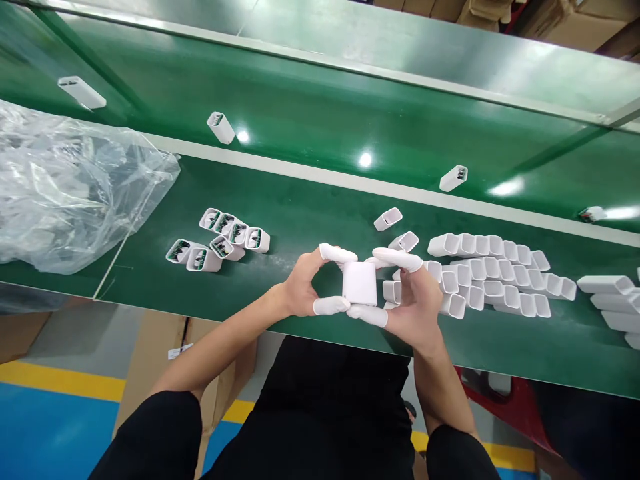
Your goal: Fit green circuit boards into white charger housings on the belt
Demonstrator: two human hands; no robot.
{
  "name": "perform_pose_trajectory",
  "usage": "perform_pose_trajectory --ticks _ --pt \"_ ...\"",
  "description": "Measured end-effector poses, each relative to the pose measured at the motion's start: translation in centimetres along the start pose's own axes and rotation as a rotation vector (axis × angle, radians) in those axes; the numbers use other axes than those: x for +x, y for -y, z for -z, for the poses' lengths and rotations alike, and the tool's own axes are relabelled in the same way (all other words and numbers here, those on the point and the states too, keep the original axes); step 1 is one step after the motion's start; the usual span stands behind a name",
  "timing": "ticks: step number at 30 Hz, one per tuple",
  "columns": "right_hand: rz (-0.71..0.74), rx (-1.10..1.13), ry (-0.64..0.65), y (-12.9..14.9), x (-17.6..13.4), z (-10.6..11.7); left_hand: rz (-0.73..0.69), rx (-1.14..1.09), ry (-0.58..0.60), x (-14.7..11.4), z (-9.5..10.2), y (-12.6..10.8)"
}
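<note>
Between my two hands, over the near edge of the green workbench [310,220], is a small white plastic casing [360,283]. My left hand [310,283] pinches its left side between thumb and fingers, and my right hand [413,293] grips the right side likewise. White covers sit on the fingertips of both hands. Just beyond my right hand lie two loose open-ended white casings, one of them a hollow sleeve [389,219]. To the left stands a small group of white casings with circuit boards inside [239,233].
Rows of hollow white casings [493,247] fill the bench at right. A clear plastic bag [75,187] covers the left end. Beyond a pale rail, several casings lie on a green surface, including one filled casing [221,128]. Cardboard boxes [575,23] stand behind.
</note>
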State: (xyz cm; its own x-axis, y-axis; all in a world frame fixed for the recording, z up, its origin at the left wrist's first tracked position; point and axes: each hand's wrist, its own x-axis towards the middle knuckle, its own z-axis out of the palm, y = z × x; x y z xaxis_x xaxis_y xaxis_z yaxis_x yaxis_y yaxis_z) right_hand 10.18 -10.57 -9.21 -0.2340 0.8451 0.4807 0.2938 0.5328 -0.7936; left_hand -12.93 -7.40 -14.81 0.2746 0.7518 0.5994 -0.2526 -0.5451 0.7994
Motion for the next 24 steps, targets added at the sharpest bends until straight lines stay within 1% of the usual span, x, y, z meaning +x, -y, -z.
perform_pose_trajectory --ticks 3,6,9,11,13,16,18,21,24 --pt "0.021 -0.039 -0.02 -0.1 0.1 0.2 -0.012 0.024 -0.019 0.2 -0.2 -0.2" --pt "0.051 -0.039 -0.009 -0.1 0.3 0.4 -0.007 0.042 -0.008 0.3 -0.1 -0.2" --pt "-0.026 0.025 0.054 -0.2 0.3 0.6 0.01 0.015 -0.018 0.2 -0.3 -0.3" --pt "-0.12 0.078 0.088 -0.3 0.3 0.6 0.074 -0.024 -0.032 0.2 -0.6 -0.5" --pt "-0.2 0.141 0.095 -0.3 0.4 0.6 0.205 -0.097 -0.065 0.3 -1.1 -0.8" --pt "-0.262 0.156 0.11 -0.3 0.5 0.6 0.44 -0.23 -0.144 0.4 -1.5 -1.2" --pt "-0.275 0.098 0.141 -0.2 0.7 0.7 0.537 -0.282 -0.176 0.5 -1.6 -1.4" --pt "-0.276 0.037 0.161 0.0 0.9 0.8 0.583 -0.318 -0.166 0.6 -1.5 -1.5" --pt "-0.288 0.018 0.174 0.2 1.1 0.9 0.557 -0.296 -0.158 0.7 -1.4 -1.6"
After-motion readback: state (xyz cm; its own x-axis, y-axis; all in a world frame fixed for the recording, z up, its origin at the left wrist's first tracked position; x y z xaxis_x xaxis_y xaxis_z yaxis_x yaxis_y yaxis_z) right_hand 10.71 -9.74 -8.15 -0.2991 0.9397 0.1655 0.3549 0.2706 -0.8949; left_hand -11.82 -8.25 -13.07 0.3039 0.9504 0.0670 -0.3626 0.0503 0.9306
